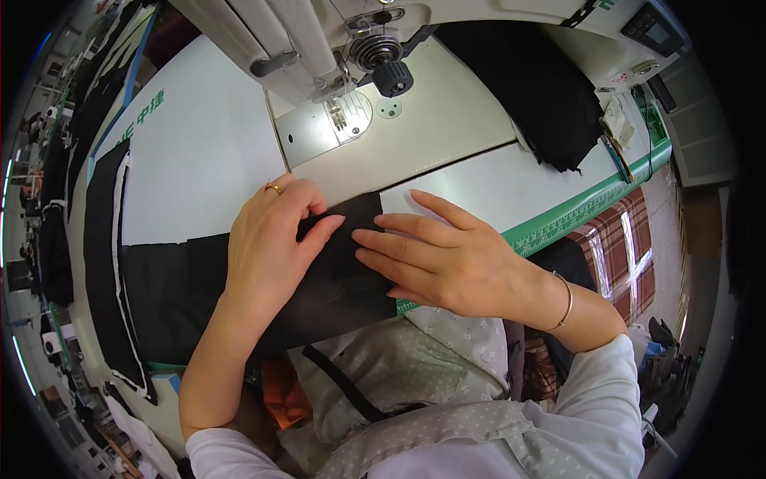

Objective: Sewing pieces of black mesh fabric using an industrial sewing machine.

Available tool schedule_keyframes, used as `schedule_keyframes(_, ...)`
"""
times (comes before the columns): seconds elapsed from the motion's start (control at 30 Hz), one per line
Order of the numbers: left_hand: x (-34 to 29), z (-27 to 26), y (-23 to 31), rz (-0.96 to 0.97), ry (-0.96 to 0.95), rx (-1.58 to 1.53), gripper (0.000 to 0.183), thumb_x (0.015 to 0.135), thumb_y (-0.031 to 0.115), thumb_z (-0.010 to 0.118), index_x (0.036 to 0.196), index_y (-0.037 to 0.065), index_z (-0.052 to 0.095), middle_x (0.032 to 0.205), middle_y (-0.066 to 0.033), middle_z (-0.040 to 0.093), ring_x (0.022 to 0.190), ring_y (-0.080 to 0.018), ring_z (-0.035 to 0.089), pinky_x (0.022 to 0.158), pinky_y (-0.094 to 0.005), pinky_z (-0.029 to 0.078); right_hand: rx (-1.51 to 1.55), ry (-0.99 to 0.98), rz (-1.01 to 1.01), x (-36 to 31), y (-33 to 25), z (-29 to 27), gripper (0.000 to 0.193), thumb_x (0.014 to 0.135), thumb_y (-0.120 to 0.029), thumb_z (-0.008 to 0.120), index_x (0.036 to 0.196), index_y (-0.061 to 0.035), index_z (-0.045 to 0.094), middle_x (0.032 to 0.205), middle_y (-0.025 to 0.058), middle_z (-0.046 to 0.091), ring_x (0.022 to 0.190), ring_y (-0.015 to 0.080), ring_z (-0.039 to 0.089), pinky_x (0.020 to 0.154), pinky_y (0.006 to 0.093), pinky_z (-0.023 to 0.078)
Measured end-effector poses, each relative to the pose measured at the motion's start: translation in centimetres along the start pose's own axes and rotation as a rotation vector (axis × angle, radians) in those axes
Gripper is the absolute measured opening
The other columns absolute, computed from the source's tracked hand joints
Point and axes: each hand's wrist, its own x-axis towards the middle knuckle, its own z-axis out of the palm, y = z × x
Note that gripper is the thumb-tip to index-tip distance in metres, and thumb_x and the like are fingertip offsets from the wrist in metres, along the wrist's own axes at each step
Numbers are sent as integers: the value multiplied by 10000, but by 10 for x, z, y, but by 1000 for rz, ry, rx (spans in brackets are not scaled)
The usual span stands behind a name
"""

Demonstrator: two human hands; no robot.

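A black fabric piece [343,275] lies across the near edge of the white sewing table, its left part reaching toward a darker strip. My left hand [275,235], with a gold ring, has its fingers bent over the fabric's upper edge and its thumb against the cloth; it looks pinched on the fabric. What lies under the curled fingers is hidden. My right hand [447,255] rests flat on the fabric's right end, fingers stretched out and slightly apart. Beyond both hands stands the sewing machine [303,56], its needle plate [327,128] ahead of the fabric.
A black strip with white edging [108,271] stands out at the left. Folded black cloth [535,96] lies under the machine's arm at the right. A green ruler edge [574,207] borders the table. Plaid cloth [618,255] is to the right, below the tabletop.
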Motion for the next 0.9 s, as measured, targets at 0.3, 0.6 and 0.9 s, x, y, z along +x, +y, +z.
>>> schedule_keyframes(0.3, 31, -8, -33, -80, 140, -28, 265, 852, 125, 787, 854, 24, 542, 850, -75, 595, 765, -261, 611, 695, -367, 494, -57, 55, 26, 23, 30, -11, 445, 809, -268, 785, 1198, -67, 704, 1281, 37, 656, 1199, 217, 606, 1132, 451, 436)
schedule_keyframes(0.6, 37, -7, -33, -96, 122, 64, 260, 868, 158, 778, 854, 40, 547, 838, -83, 616, 753, -277, 627, 667, -398, 495, -53, 18, -64, 43, 48, -3, 480, 821, -309, 775, 1218, -51, 700, 1293, 45, 655, 1210, 219, 595, 1103, 417, 456)
schedule_keyframes(0.9, 21, -5, -19, 401, 297, 277, 492, 738, 94, 831, 1185, 64, 630, 1244, -85, 581, 1151, -305, 568, 976, -449, 468, -30, 24, -51, 41, 53, 1, 533, 805, -333, 769, 1244, -39, 694, 1292, 57, 653, 1219, 233, 590, 1115, 421, 446)
